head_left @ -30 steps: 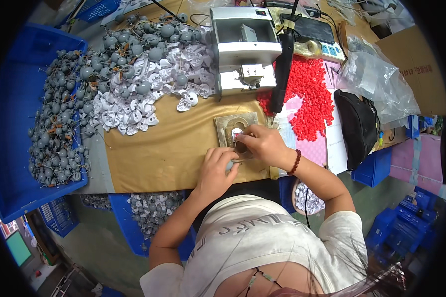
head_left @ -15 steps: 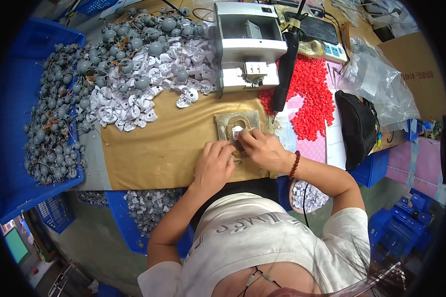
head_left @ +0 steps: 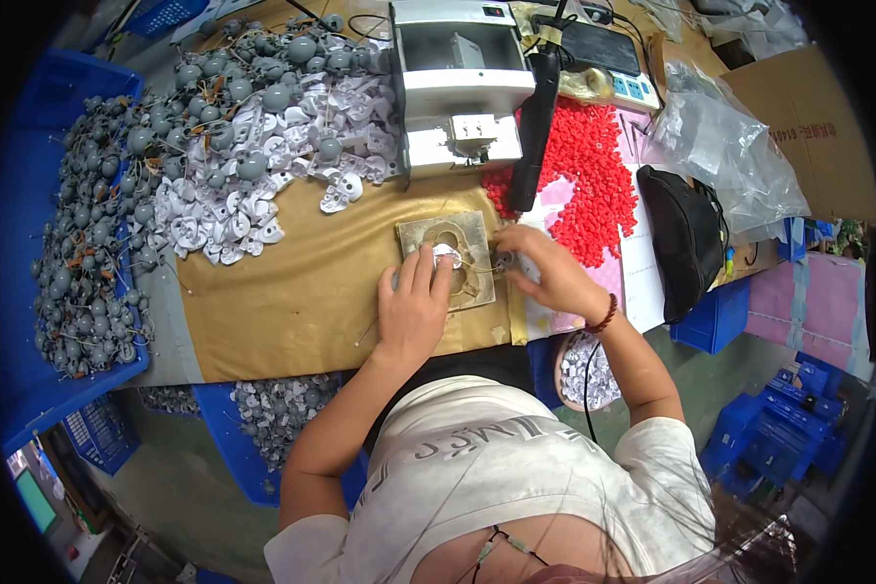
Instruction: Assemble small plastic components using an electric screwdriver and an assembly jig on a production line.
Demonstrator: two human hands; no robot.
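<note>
A square metal block with a hollowed oval recess lies on the brown table covering. In its recess sits a small white plastic part, at the fingertips of my left hand. The fingers of that hand are bent over the block's left side and closed on the white part. A thin wire sticks out beside this hand. Just right of the block, my right hand is closed around a grey rounded part. A thin wire seems to run from it toward the white part.
Behind the block stands a silver machine, with a black handheld tool beside it. Red small parts are heaped to the right, near a black pouch. White parts and grey domes pile up left. A blue bin borders them.
My right hand has drawn back from the recess to the block's right side, and a grey rounded part now shows in it. My left fingers have moved in over the recess.
</note>
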